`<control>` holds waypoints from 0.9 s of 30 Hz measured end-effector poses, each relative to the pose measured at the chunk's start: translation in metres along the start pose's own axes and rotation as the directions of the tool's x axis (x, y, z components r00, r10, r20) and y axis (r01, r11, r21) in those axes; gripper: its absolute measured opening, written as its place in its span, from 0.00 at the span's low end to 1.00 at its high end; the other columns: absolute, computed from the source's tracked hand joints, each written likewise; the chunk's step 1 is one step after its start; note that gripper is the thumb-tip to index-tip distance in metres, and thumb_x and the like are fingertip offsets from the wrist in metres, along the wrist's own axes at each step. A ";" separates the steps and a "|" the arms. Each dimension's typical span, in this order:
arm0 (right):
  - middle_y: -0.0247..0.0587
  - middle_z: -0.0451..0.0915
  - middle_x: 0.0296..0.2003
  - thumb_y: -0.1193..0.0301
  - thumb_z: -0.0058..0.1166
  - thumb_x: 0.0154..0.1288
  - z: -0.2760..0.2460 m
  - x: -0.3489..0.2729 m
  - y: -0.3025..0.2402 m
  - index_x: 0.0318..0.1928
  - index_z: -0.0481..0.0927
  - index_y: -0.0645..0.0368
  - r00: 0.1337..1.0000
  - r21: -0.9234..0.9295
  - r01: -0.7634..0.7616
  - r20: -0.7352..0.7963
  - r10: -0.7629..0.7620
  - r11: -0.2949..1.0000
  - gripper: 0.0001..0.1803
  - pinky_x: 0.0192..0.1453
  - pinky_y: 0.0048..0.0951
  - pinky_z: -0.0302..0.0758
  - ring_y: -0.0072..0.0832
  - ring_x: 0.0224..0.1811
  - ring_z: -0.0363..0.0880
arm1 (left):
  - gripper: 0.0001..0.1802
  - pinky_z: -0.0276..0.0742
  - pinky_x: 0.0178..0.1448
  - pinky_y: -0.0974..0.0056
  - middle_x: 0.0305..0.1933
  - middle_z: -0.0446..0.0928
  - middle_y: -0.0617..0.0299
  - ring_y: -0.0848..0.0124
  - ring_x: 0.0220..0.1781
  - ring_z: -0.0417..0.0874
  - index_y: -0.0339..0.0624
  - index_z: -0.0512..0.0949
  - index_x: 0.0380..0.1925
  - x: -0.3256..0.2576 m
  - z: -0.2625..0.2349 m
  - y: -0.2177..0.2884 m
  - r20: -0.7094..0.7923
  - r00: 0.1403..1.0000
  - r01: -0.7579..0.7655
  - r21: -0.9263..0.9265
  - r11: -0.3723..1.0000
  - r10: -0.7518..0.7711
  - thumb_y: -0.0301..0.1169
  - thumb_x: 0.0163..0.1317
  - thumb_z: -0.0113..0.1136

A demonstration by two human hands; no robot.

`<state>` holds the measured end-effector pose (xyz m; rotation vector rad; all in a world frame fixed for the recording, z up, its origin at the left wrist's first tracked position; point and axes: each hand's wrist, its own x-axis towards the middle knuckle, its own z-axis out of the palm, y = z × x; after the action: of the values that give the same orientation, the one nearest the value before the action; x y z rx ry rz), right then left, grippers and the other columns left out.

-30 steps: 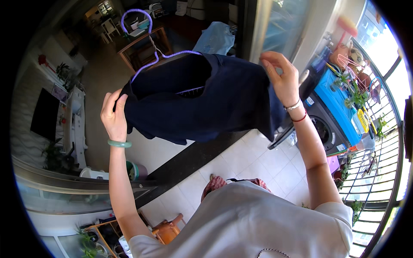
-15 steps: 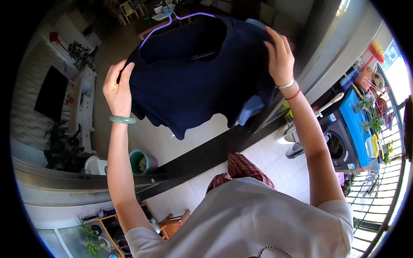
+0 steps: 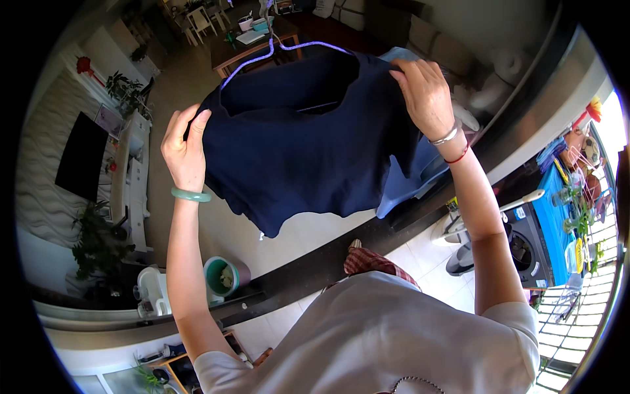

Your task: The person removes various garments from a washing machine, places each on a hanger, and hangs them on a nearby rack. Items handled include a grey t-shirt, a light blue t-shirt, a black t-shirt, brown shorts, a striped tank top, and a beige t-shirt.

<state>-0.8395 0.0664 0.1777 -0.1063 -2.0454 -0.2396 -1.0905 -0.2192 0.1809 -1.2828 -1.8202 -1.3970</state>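
A dark navy shirt [image 3: 302, 157] hangs in front of me on a purple hanger [image 3: 252, 64], its wide neck opening facing up. My left hand [image 3: 186, 144], with a green bangle at the wrist, pinches the shirt's left shoulder between thumb and fingers. At the opposite shoulder, my right hand [image 3: 425, 95] grips the cloth, fingers bent over it. Behind the shirt on the right shows a light blue garment [image 3: 407, 187], partly hidden. The hanger's hook reaches up toward the picture's top edge; what it hangs from is hard to make out.
A dark door sill [image 3: 315, 259] crosses the floor near my foot. To the left stand a teal-lined bin [image 3: 220, 276] and a white plastic stool [image 3: 152, 292]. On the right is a washing machine [image 3: 525, 246] under a blue cover. A wooden table [image 3: 285, 29] stands far back.
The shirt and both hands appear slightly lower in the view. More of the light blue garment shows behind. My foot now shows at the sill. Both hands keep hold of the shirt.
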 end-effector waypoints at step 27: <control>0.45 0.80 0.38 0.65 0.58 0.67 0.092 0.042 0.139 0.52 0.79 0.61 0.851 0.402 -0.524 0.281 0.443 0.751 0.18 0.43 0.29 0.73 0.32 0.36 0.77 | 0.08 0.70 0.44 0.73 0.32 0.75 0.63 0.75 0.36 0.75 0.32 0.80 0.40 0.153 0.165 -0.140 0.056 0.994 -0.080 -0.193 0.978 0.092 0.23 0.62 0.63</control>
<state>-0.9144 0.2211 0.1907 -0.3653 -2.1043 0.6140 -1.2570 -0.0126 0.1878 -1.5011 -1.6825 -1.5281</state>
